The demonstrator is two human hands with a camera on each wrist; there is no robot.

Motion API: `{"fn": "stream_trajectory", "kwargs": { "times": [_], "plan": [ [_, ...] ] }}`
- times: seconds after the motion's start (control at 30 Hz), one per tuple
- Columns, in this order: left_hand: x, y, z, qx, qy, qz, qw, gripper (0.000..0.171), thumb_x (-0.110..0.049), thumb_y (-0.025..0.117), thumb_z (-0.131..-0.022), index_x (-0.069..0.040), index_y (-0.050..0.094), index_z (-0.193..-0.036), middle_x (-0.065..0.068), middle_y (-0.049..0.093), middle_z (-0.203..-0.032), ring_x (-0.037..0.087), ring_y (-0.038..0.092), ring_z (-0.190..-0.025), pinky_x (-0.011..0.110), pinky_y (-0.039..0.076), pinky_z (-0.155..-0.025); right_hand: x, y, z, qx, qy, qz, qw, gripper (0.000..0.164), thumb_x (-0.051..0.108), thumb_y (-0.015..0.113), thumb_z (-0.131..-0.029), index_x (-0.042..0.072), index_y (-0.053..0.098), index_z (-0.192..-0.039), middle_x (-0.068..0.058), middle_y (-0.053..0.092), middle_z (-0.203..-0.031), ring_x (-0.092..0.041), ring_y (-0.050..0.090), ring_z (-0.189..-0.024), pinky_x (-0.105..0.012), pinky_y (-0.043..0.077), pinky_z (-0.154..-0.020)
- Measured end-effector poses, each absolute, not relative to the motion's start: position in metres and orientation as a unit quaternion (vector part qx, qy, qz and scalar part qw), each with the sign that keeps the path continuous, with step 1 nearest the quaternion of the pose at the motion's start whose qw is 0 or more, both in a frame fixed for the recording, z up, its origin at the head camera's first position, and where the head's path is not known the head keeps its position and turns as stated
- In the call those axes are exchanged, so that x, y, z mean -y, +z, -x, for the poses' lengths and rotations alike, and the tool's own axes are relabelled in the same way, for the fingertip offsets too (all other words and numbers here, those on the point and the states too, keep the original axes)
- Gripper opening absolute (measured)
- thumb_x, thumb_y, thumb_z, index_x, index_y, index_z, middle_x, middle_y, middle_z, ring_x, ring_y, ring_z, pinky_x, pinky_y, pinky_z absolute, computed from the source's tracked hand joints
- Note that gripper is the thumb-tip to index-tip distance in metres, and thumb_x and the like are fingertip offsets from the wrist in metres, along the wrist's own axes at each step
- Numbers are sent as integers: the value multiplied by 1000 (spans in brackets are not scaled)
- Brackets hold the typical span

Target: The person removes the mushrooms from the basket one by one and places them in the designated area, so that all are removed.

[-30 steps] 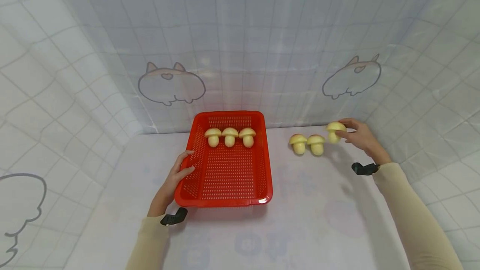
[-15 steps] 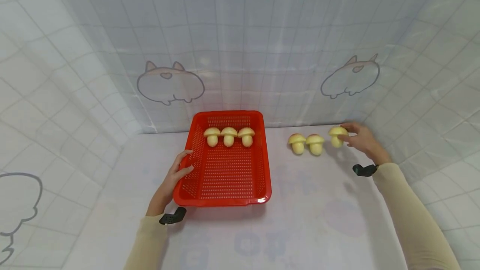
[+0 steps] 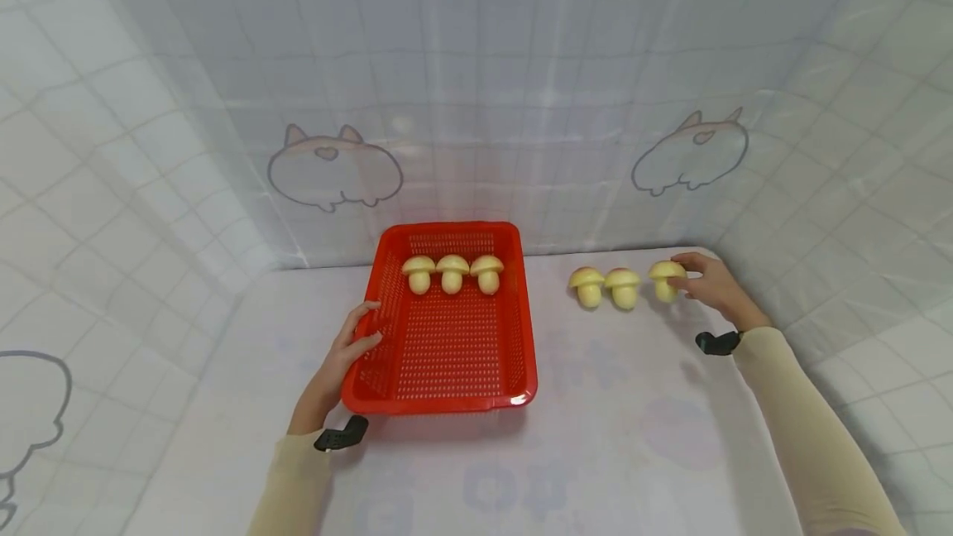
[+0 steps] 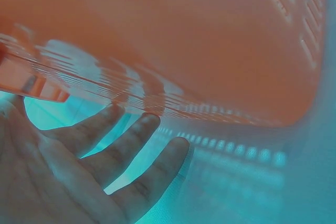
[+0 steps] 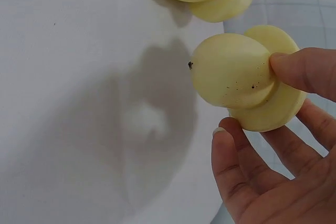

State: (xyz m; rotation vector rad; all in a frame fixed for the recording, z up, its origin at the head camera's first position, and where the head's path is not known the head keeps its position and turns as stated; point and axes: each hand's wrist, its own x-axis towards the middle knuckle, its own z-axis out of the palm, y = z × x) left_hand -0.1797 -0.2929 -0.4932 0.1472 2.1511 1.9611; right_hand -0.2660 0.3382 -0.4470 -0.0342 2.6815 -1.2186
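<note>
Hands (image 3: 341, 352) (image 3: 711, 281) hold one basket (image 3: 450, 346), one of six mushrooms (image 3: 663, 271).

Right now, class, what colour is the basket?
Red; the basket shows best in the head view.

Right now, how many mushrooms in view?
6: three mushrooms in a row inside the red basket, two mushrooms on the table, one mushroom pinched by the right hand.
</note>
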Motion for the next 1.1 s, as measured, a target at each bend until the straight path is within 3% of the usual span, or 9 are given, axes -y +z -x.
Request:
{"fn": "stream_trajectory", "kwargs": {
  "times": [0.17, 0.43, 0.73, 1.1],
  "plan": [
    [293, -493, 180, -736, 666, -48, 113, 56, -20, 46, -106, -23, 23, -158, 18, 31, -154, 38, 48, -126, 42, 58, -92, -338, -454, 267, -908, -409, 18, 93, 62, 22, 63, -102, -7, 39, -151, -32, 39, -153, -45, 43, -137, -20, 52, -80],
    [295, -492, 179, -731, 671, -54, 113, 55, -25, 47, -107, -24, 24, -157, 16, 30, -153, 36, 45, -128, 37, 57, -93, -337, -461, 271, -909, -404, 4, 102, 62, 23, 62, -102, -6, 38, -152, -35, 36, -154, -45, 48, -133, -31, 54, -89],
    [294, -493, 182, -729, 672, -55, 114, 56, -24, 47, -107, -23, 23, -158, 16, 30, -154, 37, 43, -130, 37, 56, -94, -335, -467, 271, -906, -410, -12, 102, 61, 20, 61, -102, -5, 38, -153, -38, 38, -153, -46, 51, -132, -21, 52, -82],
    [296, -493, 183, -723, 678, -59, 116, 56, -26, 48, -108, -21, 23, -158, 15, 30, -152, 35, 47, -127, 38, 56, -94, -330, -467, 273, -908, -404, -19, 112, 64, 25, 60, -103, -4, 35, -154, -37, 33, -156, -49, 47, -136, -43, 52, -98]
  ]
}}
